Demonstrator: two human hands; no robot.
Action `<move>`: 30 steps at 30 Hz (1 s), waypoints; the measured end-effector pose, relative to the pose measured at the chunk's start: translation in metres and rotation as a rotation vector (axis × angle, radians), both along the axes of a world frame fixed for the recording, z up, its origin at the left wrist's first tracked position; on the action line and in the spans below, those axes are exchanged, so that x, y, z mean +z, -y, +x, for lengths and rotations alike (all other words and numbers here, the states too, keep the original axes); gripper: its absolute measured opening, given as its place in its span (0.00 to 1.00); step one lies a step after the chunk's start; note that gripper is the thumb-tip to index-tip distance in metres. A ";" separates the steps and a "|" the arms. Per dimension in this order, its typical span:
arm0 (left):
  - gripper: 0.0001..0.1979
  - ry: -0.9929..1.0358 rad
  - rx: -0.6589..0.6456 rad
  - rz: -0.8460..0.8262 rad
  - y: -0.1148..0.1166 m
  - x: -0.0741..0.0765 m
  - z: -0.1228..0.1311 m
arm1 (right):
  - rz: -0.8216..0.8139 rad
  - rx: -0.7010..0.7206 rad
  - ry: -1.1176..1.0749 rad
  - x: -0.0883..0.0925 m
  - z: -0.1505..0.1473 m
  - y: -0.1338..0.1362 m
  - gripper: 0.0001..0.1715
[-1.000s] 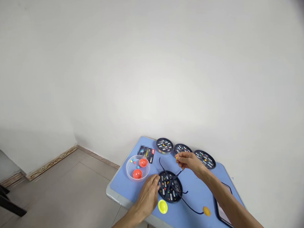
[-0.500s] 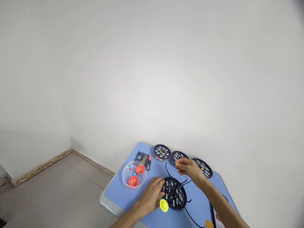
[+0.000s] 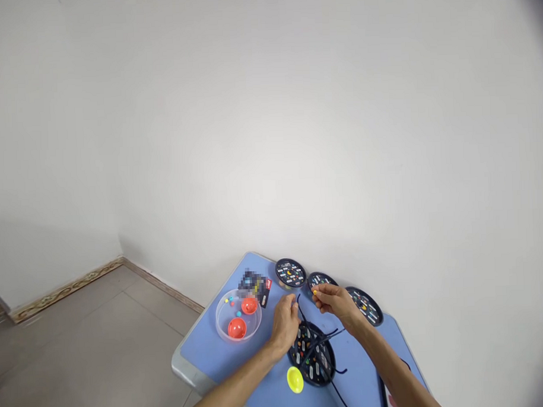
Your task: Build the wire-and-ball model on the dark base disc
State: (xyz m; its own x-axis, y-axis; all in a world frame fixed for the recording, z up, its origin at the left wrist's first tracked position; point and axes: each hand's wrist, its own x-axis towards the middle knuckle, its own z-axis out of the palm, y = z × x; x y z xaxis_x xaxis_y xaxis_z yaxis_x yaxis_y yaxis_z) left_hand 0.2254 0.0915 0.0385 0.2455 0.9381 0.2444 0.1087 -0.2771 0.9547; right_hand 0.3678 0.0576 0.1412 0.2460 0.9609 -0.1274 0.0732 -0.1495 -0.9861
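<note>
The round printed lid [image 3: 315,369] I work over looks like hard black plastic, smooth across its face. The dark cords [image 3: 340,397] lying on it seem matt; cloth or rubber, I cannot tell. Past the lid's far edge, my right hand [image 3: 337,302] pinches a yellow bead [image 3: 314,292], plastic by its look. At the lid's near-left edge, the yellow cup [image 3: 295,380] is smooth plastic. Left of the lid, a clear plastic tub [image 3: 222,319] holds glossy red plastic cups [image 3: 237,328]. Beneath the lid, my blue tabletop [image 3: 203,352] looks smooth and matt.
</note>
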 end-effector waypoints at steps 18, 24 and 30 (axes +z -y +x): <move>0.14 0.140 -0.068 -0.129 -0.003 0.012 0.013 | 0.034 0.156 0.155 -0.019 -0.010 -0.024 0.16; 0.14 0.178 -0.070 -0.131 -0.007 0.014 0.011 | 0.067 0.223 0.268 -0.020 -0.010 -0.026 0.16; 0.13 0.218 -0.086 -0.168 -0.007 0.015 0.012 | 0.112 0.288 0.511 -0.015 -0.011 -0.025 0.11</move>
State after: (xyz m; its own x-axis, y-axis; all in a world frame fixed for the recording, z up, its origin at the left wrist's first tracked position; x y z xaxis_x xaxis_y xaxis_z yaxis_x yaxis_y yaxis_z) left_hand 0.2371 0.0990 0.0535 0.2849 0.9478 0.1433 -0.1216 -0.1126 0.9862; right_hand 0.3569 0.0827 0.1266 -0.0227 0.9988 0.0444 0.5643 0.0494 -0.8241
